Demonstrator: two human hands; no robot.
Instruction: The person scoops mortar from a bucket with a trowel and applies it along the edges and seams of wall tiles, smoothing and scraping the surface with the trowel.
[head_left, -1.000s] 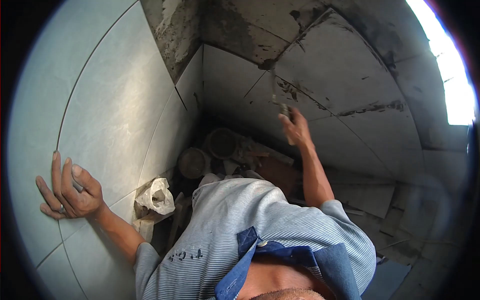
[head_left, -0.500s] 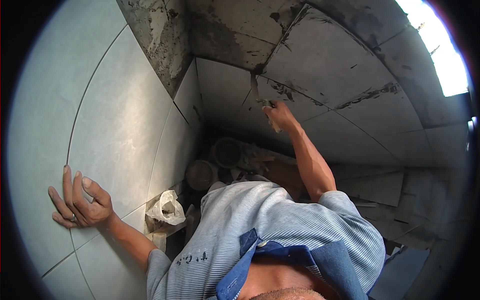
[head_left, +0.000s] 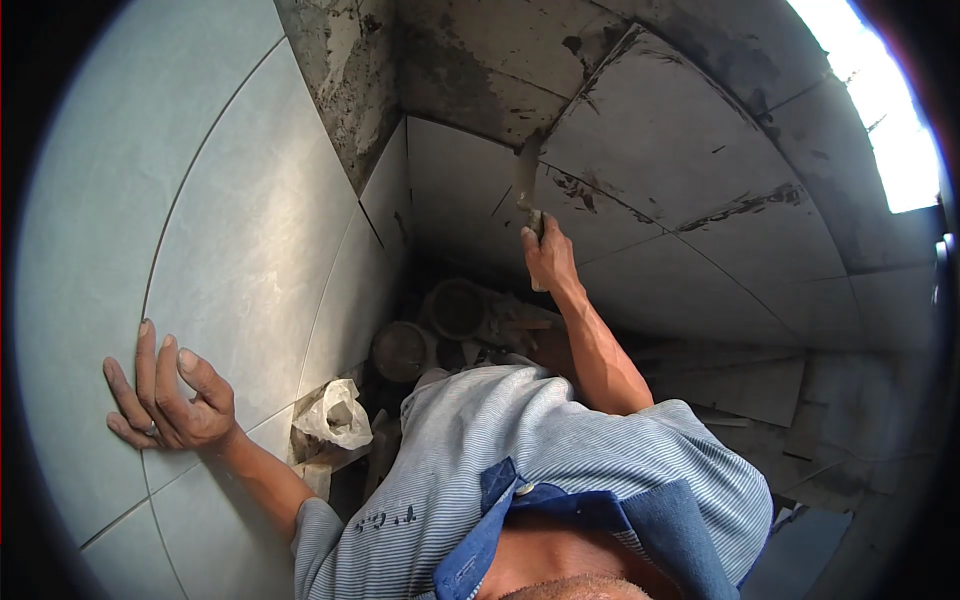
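My left hand (head_left: 172, 398) rests on the pale wall tiles (head_left: 245, 230) at the left, fingers spread, with a ring on one finger. In my right hand (head_left: 550, 258) the fingers are wrapped round the handle of a trowel (head_left: 526, 178). Its blade points up the tiled far wall, with the tip at the upper edge of a tile (head_left: 455, 165), beside the corner of a larger tile (head_left: 670, 130) with dark mortar smears. Bare, rough mortar (head_left: 490, 70) covers the wall above the tip.
Two round buckets (head_left: 400, 350) (head_left: 456, 306) stand in the dark corner below. A crumpled plastic bag (head_left: 334, 415) lies by the left wall. Loose boards or tiles (head_left: 740, 385) lie at the right, and a bright opening (head_left: 880, 100) is at upper right.
My right hand has turned and moved slightly down, and the trowel blade now shows broader and more upright. The view has shifted a little. My left hand stays on the tiles.
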